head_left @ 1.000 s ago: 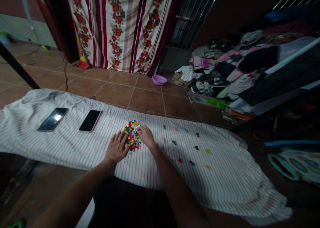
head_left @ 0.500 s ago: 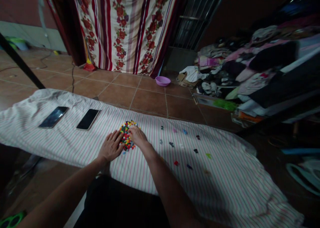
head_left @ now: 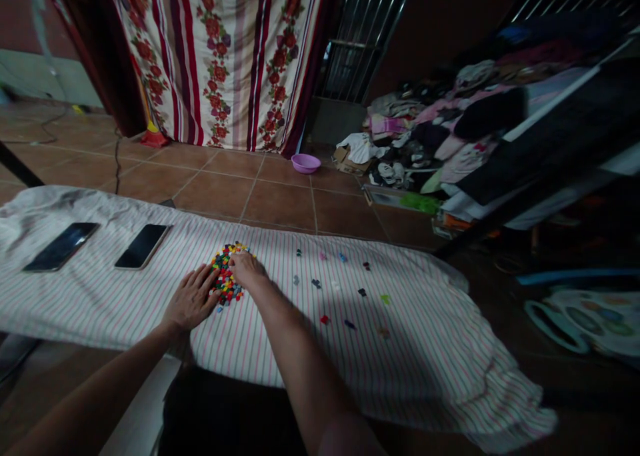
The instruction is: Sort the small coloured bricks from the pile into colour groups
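The left hand [head_left: 189, 301], open and spread, best fences lightly the pile of small coloured pieces [head_left: 229, 285] between it and the right hand [head_left: 246, 269], whose bent fingers, grip too dim to tell, should pick gently.

Free cloth [head_left: 186, 248] between phones [head_left: 143, 247] and pile [head_left: 228, 281]

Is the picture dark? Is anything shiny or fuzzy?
In the head view, yes, the room is dim, and a dark shadow lies across the striped cloth toward its right side; also in the head view, light glints on the far-left phone, and the little colored pieces look too fuzzy to tell whether the right hand holds one.
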Demonstrator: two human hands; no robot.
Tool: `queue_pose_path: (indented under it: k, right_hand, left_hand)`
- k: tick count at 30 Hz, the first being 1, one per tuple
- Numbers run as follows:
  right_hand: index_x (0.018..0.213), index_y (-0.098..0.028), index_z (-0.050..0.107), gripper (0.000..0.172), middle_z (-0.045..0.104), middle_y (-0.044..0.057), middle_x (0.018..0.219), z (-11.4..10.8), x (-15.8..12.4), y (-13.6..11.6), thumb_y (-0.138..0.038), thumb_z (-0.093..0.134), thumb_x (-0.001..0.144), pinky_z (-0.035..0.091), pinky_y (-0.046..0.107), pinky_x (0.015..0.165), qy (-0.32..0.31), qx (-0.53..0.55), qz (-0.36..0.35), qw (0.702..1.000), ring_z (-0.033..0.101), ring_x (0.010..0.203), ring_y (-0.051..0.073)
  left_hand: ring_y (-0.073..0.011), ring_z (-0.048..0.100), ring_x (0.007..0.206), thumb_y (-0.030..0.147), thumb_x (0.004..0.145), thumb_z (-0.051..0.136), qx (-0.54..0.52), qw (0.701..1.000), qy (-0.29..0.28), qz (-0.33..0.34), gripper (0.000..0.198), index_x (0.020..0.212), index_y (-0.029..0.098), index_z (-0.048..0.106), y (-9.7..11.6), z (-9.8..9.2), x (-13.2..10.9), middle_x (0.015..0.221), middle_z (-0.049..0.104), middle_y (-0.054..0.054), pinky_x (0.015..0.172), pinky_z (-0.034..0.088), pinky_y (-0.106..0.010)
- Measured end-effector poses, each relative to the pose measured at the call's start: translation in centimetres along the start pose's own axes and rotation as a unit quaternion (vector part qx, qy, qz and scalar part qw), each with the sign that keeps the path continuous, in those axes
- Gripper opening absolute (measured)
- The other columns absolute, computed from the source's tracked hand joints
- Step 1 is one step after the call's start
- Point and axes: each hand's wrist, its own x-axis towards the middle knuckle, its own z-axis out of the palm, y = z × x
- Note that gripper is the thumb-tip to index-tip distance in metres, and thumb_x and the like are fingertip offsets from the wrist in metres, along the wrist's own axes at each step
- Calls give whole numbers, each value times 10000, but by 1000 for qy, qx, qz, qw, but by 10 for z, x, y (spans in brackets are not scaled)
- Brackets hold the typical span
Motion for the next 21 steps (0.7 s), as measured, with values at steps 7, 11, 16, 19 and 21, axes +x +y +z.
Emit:
queue_pose_path:
  k: [7, 11, 16, 19, 21]
  right_hand:
    - [990, -195, 617, 164, 637, 59, 1118, 4, -12, 0, -179, 492, 884, 434, 258, 931, 78, 38, -45, 995, 578, 1065, 160]
    - [998, -193, 588, 153, 663, 51, 1052, 4, -12, -5, -172, 497, 876, 442, 255, 912, 89, 58, -40, 994, 597, 1012, 156]
    - [1023, -178, 581, 196, 673, 52, 991, -1, -16, -5, -156, 522, 837, 462, 255, 856, 121, 85, -24, 989, 613, 933, 159]
    - [1007, -176, 597, 216, 667, 50, 966, -5, -25, 9, -123, 529, 809, 467, 232, 814, 151, 95, 1, 984, 614, 891, 149]
    - [977, -187, 616, 213, 662, 44, 960, -10, -33, 25, -110, 526, 800, 465, 224, 813, 170, 93, 13, 981, 614, 874, 141]
  left_hand:
    - [-281, 351, 1383, 415, 923, 343, -8, 1000, -12, 4, 506, 1346, 185, 498, -1, 2, 0, 1425, 486, -117, 1090, 330, -485]
    - [-288, 355, 1379, 427, 926, 332, -3, 1000, -14, 6, 525, 1351, 165, 496, 0, 1, 0, 1421, 490, -124, 1090, 322, -481]
    - [-284, 369, 1371, 423, 920, 340, -13, 1000, -8, 0, 515, 1347, 182, 501, 1, 2, 1, 1409, 506, -114, 1088, 318, -477]
    - [-287, 377, 1366, 415, 917, 340, -22, 1000, -5, -2, 515, 1345, 179, 502, 2, 3, 1, 1406, 508, -122, 1087, 312, -489]
    - [-292, 376, 1366, 425, 918, 327, -26, 1000, -9, -5, 525, 1349, 178, 498, 2, 3, 1, 1408, 505, -126, 1080, 316, -500]
